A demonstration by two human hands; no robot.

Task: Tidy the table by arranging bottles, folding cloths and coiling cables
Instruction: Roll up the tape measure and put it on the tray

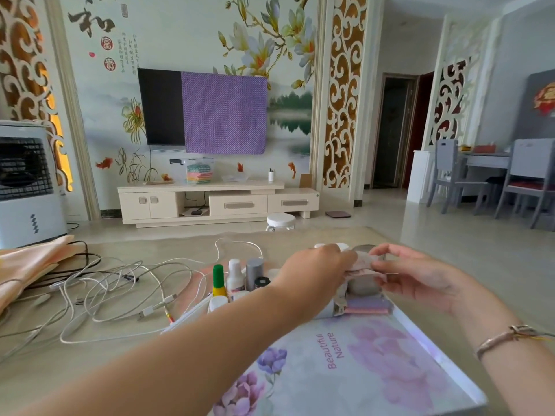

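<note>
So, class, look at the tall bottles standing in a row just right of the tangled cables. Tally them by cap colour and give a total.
Green-capped bottle: 1
White-capped bottle: 1
Grey-capped bottle: 1
Total: 3
The shorter bottles in front are partly hidden, so they are not counted.

A painted flower wall (186,40) holds a television (162,106) half covered by purple cloth (225,112), above a cream cabinet (210,202); grey chairs (450,175) stand right, perhaps a dining corner.
</note>
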